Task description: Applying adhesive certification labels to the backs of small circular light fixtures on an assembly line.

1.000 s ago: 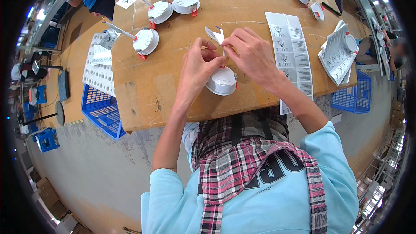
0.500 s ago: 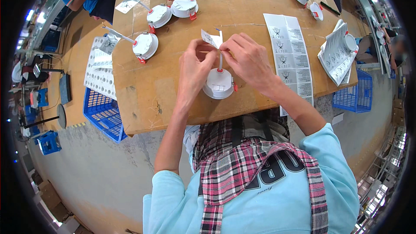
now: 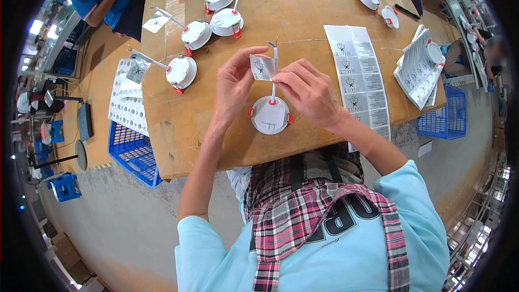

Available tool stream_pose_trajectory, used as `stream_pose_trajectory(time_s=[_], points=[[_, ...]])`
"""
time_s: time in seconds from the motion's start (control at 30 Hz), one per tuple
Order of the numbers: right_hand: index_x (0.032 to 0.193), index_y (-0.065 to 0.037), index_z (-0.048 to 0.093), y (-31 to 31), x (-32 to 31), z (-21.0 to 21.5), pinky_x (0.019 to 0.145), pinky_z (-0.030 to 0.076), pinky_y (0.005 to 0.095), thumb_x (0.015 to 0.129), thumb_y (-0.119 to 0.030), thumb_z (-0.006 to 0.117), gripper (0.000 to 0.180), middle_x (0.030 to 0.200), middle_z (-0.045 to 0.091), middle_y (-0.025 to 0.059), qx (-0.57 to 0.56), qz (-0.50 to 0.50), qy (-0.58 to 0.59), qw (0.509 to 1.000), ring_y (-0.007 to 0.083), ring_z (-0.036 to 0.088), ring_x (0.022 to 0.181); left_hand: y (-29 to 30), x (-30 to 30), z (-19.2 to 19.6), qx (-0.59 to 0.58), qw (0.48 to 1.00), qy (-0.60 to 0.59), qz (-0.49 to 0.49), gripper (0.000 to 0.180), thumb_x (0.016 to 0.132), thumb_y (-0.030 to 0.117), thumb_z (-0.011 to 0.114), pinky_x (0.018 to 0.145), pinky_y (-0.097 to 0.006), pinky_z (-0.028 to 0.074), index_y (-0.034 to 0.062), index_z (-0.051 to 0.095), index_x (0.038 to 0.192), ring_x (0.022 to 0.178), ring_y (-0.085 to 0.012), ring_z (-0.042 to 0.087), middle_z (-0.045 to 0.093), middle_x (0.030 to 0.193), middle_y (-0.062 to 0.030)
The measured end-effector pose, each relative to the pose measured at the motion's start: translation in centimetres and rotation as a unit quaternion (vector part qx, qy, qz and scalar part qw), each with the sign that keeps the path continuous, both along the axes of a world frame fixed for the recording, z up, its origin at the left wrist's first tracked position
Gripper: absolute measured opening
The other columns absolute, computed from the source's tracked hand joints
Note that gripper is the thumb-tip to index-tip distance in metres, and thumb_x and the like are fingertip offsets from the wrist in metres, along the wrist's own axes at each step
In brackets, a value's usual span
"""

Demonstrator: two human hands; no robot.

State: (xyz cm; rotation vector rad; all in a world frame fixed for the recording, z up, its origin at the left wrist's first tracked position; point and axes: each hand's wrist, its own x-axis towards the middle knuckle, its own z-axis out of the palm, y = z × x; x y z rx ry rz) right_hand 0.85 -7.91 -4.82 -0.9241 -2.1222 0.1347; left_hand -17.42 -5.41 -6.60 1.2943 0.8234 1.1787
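A round white downlight [image 3: 270, 115] with red-tipped spring clips lies in front of me, its short white cable [image 3: 273, 95] standing up to bare wire ends. A silvery-white printed label [image 3: 261, 68] sticks out to the left from the cable like a flag. My right hand [image 3: 307, 91] pinches the label where it meets the cable. My left hand [image 3: 233, 87] is curved around the label's free side, forefinger above it and thumb beside its edge, the two apart. Right of my hands lies a long printed label sheet [image 3: 357, 75].
Several downlights, such as one at left [image 3: 181, 71], stand on the wooden table [image 3: 184, 124], some with labelled cables. A stack of label sheets [image 3: 416, 70] lies right. Blue crates [image 3: 132, 154] stand beside the table. A person in blue [image 3: 100, 0] is at far left.
The label has turned to show its printed face, and my left fingers have spread from around the cable. The downlight appears slightly lower and tilted differently. My right hand still pinches at the cable.
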Motion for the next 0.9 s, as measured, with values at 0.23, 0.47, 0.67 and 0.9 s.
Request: stream_pose_trajectory(time_s=[0.23, 0.47, 0.67, 0.9], points=[[0.096, -0.005, 0.060, 0.2, 0.4, 1.0, 0.065, 0.050, 0.0335, 0.075, -0.003, 0.067, 0.022, 0.083, 0.060, 0.0059, -0.058, 0.057, 0.061, 0.995, 0.0222, 0.058, 0.078, 0.0, 0.2, -0.1, 0.004, 0.999, 0.037, 0.019, 0.036, 0.083, -0.006, 0.059, 0.081, -0.023, 0.049, 0.0013, 0.059, 0.117, 0.091, -0.0076, 0.061, 0.065, 0.099, -0.0038], [0.097, -0.004, 0.060, 2.3, 0.3, 1.6, 0.065, 0.049, 0.0353, 0.079, -0.007, 0.064, 0.019, 0.079, 0.059, 0.0084, -0.162, -0.028, 0.074, 0.984, 0.0236, 0.059, 0.077, -0.2, 0.5, 0.4, -0.027, 0.998, 0.040, 0.032, 0.053, 0.079, -0.012, 0.058, 0.076, -0.022, 0.050, 0.0027, 0.047, 0.129, 0.087, -0.0067, 0.061, 0.065, 0.093, -0.0032], [0.090, -0.003, 0.063, 2.8, 0.1, 1.7, 0.066, 0.049, 0.0353, 0.081, -0.009, 0.063, 0.011, 0.081, 0.061, 0.0084, -0.116, -0.026, 0.030, 0.992, 0.0243, 0.060, 0.078, -0.3, 0.8, 0.7, -0.019, 0.998, 0.040, 0.046, 0.057, 0.079, -0.013, 0.058, 0.075, -0.021, 0.050, 0.0025, 0.043, 0.132, 0.087, -0.0073, 0.062, 0.065, 0.093, -0.0043], [0.089, -0.004, 0.063, 3.4, 0.3, 1.7, 0.068, 0.050, 0.0343, 0.080, -0.008, 0.064, 0.010, 0.084, 0.063, 0.0074, -0.193, -0.002, 0.062, 0.979, 0.0237, 0.060, 0.081, -0.3, 0.4, 0.9, -0.014, 0.998, 0.054, 0.013, 0.050, 0.079, -0.017, 0.050, 0.083, -0.026, 0.049, 0.0016, 0.050, 0.126, 0.095, -0.0106, 0.060, 0.065, 0.103, -0.0070]])
